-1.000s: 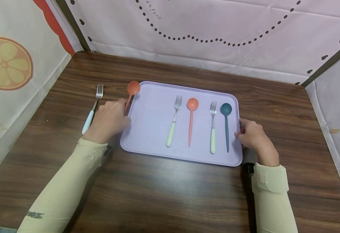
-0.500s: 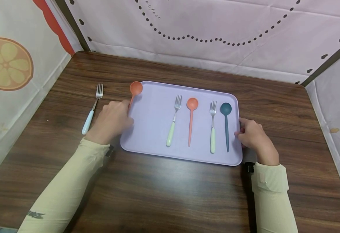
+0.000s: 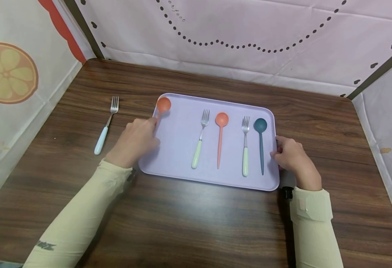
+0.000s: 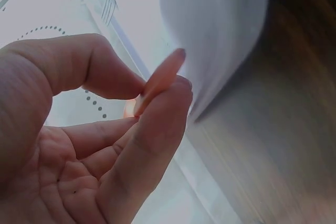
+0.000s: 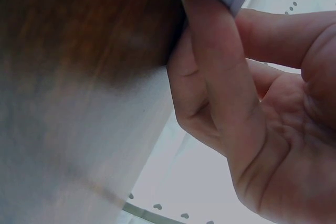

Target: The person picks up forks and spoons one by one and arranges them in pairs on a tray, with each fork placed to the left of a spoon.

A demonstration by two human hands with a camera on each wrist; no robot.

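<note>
My left hand (image 3: 136, 140) pinches an orange spoon (image 3: 164, 105) by its handle between thumb and fingertips. Its bowl overlaps the upper left corner of a lilac tray (image 3: 179, 175). In the left wrist view the tip of the spoon's handle (image 4: 165, 77) sticks out past the fingers. My right hand (image 3: 291, 156) grips the tray's right rim, with the thumb over the edge. On the tray, from left to right, lie a green-handled fork (image 3: 198, 149), a coral spoon (image 3: 220, 143), another green-handled fork (image 3: 245, 156) and a dark teal spoon (image 3: 261, 145).
A fork with a pale blue handle (image 3: 102, 139) lies on the wooden table (image 3: 189, 227), left of my left hand. Printed cloth (image 3: 236, 70) hangs along the table's back edge and both sides.
My left hand has moved right with the orange spoon, from the tray's left rim to over its upper left corner. The right hand and the tray have stayed in place.
</note>
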